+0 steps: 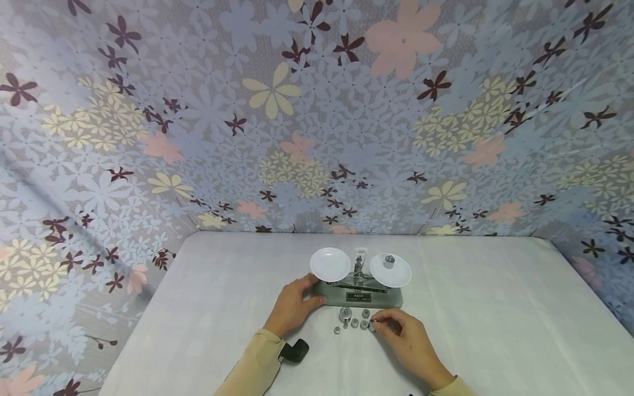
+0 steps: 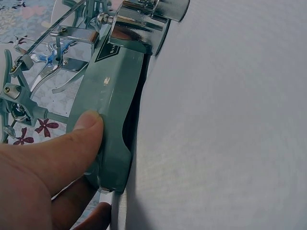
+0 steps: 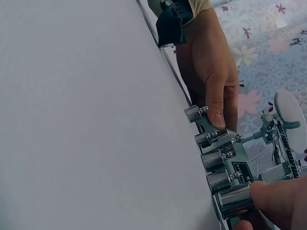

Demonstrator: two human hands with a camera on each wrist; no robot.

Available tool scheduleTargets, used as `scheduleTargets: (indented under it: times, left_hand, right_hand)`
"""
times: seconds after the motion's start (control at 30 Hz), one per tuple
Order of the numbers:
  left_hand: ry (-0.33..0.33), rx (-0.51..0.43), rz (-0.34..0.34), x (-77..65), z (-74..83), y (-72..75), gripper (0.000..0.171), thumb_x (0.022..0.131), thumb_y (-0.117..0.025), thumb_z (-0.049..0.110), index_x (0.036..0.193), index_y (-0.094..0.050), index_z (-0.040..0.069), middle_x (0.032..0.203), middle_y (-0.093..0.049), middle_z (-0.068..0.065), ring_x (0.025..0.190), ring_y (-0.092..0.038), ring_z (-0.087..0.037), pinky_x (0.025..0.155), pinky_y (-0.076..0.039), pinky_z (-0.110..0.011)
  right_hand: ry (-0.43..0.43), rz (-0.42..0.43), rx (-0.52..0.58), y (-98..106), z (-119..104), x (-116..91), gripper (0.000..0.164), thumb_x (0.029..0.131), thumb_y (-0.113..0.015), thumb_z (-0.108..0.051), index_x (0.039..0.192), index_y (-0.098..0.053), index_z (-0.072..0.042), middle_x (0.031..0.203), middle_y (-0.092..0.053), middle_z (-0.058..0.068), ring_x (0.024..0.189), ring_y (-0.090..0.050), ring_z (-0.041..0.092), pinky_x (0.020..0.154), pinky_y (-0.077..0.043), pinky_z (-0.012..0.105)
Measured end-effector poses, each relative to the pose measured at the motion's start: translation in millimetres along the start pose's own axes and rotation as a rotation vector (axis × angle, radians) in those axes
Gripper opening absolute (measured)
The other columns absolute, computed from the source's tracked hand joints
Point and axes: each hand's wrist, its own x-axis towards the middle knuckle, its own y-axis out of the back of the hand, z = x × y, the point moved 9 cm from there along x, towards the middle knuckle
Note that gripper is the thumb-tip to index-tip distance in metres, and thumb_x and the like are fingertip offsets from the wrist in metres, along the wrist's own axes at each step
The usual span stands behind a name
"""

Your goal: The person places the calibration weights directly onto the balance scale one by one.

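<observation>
- Left hand [image 1: 292, 305]: reaches forward to the near-left end of a grey-green balance scale [image 1: 385, 300] with a long, low base; thumb flat on the sloping front face, other fingers around the end, so clamped on the base.
- Right hand [image 1: 406, 335]: comes in from the lower right, wrist bent inward, thumb and forefinger together on a small shiny metal cylinder weight [image 1: 372, 326] at the right edge of a loose group, just in front of the scale.
- Scale stands upright on the desk [image 1: 198, 330], which has a smooth, pale white covering (faint creases on the right side).
- Base: painted and glossy, with a black rectangular label [image 1: 358, 297] in light lettering, too small to read.
- Above it: a dark graduated beam [image 1: 361, 287] and two shallow, round, smooth white pans, the left pan [image 1: 329, 265] bare, the right pan [image 1: 400, 276] bearing an upright knobbed metal weight [image 1: 389, 262].
- Loose group of polished weights [image 1: 345, 314]: mirror-bright cylinders of mixed sizes, knobs on top, near one another.
- Beige fabric sleeves [image 1: 253, 363] on both forearms; a black angular wrist mount [image 1: 295, 351] at the left.
- Behind: floral-patterned wall covering [image 1: 337, 137], lilac-grey, with pink, cream and maroon blooms.
</observation>
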Motion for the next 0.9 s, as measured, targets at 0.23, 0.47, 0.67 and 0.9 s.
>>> scheduleTargets:
  times: [0.23,0.47,0.67,0.9]
  left_hand:
    - [0.002,0.011,-0.003,0.2,-1.3,-0.9,0.055,0.081,-0.070,0.033,0.131,-0.054,0.018,0.135,-0.050,-0.001,0.124,-0.047,-0.025,0.104,-0.037,-0.044]
    - [-0.007,0.012,0.004,0.5,-0.7,-0.5,0.054,0.081,-0.070,0.032,0.131,-0.054,0.018,0.135,-0.050,-0.002,0.123,-0.047,-0.025,0.104,-0.037,-0.044]
    - [-0.006,0.002,0.002,-0.2,-0.1,0.0,0.054,0.081,-0.070,0.033,0.131,-0.054,0.018,0.135,-0.051,-0.002,0.124,-0.047,-0.025,0.104,-0.037,-0.044]
    - [-0.008,0.003,0.005,-0.2,-0.7,0.3,0.054,0.081,-0.069,0.033,0.131,-0.054,0.018,0.135,-0.050,-0.002,0.124,-0.047,-0.025,0.105,-0.036,-0.044]
  right_hand:
    - [0.030,0.023,0.013,2,-2,-1,0.014,0.078,-0.073,-0.012,0.087,-0.068,-0.021,0.075,-0.059,-0.010,0.068,-0.050,0.007,0.058,-0.044,0.020]
    - [0.022,0.029,0.019,3,-2,-1,0.013,0.079,-0.073,-0.012,0.087,-0.068,-0.021,0.075,-0.059,-0.009,0.068,-0.051,0.007,0.058,-0.044,0.020]
    - [0.049,0.034,0.057,6,-6,-1,0.014,0.079,-0.073,-0.011,0.088,-0.068,-0.020,0.075,-0.059,-0.008,0.068,-0.052,0.007,0.058,-0.045,0.020]
    - [0.114,0.061,0.068,13,-16,-2,0.016,0.078,-0.073,-0.010,0.088,-0.068,-0.021,0.076,-0.060,-0.009,0.068,-0.054,0.008,0.058,-0.047,0.020]
